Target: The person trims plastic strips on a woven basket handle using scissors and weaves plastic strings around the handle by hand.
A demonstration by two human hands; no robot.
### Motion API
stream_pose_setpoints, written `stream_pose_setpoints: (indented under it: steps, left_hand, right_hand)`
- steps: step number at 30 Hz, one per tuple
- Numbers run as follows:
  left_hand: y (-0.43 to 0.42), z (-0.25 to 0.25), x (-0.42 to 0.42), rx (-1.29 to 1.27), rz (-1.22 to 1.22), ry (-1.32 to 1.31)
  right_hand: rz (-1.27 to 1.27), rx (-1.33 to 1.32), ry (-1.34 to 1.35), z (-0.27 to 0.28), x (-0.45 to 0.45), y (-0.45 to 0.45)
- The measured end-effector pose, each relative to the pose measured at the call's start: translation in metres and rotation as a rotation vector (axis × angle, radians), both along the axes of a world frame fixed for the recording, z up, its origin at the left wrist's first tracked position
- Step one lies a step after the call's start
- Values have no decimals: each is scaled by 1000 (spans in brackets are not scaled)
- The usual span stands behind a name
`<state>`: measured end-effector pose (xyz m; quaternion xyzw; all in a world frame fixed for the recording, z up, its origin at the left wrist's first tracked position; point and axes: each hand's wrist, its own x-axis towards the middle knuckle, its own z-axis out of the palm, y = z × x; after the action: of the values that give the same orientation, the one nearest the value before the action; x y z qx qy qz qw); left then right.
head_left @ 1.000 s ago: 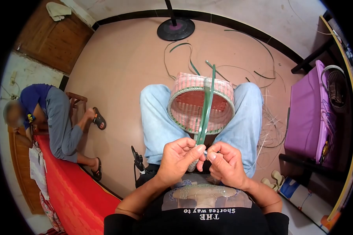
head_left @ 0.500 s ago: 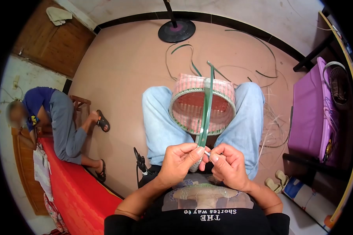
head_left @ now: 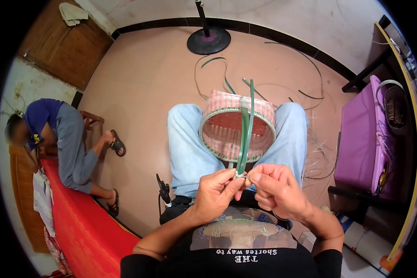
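A pink and white woven basket (head_left: 217,99) with a green and white rim sits between the knees, its opening facing me. Green strips (head_left: 243,139) run over the opening toward my hands. My left hand (head_left: 214,194) pinches the near end of the handle, thumb and fingers pressed on it. Close on its right, my right hand (head_left: 275,187) is closed, thumb against forefinger, on a thin pale strip (head_left: 242,175) that passes around the handle. The strip's far end is hidden by the fingers.
Loose green and clear strips (head_left: 310,95) lie on the floor beyond and right of the basket. A black round stand base (head_left: 208,41) is ahead. At right stands a purple bin (head_left: 360,139). A seated person (head_left: 69,134) is at left beside a red-covered surface (head_left: 85,222).
My right hand has lifted slightly and turned, and its fingers are now close against the handle. The pale strip now shows around the handle. The view has shifted slightly.
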<state>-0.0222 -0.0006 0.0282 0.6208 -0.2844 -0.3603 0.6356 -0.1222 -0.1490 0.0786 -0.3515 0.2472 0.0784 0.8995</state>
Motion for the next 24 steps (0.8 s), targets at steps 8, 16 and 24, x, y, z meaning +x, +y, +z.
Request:
stream_pose_setpoints:
  steps: [8,16,24]
  left_hand:
    - [-9,6,2,10,103,-58]
    - [-8,7,15,-3,100,374]
    - [-8,7,27,-57,-23,883]
  right_hand:
    - [216,-379,-4,20,45,-18]
    - [-339,-2298,-665,49,41,-43]
    - [-51,-802,-309,-64,28,-17]
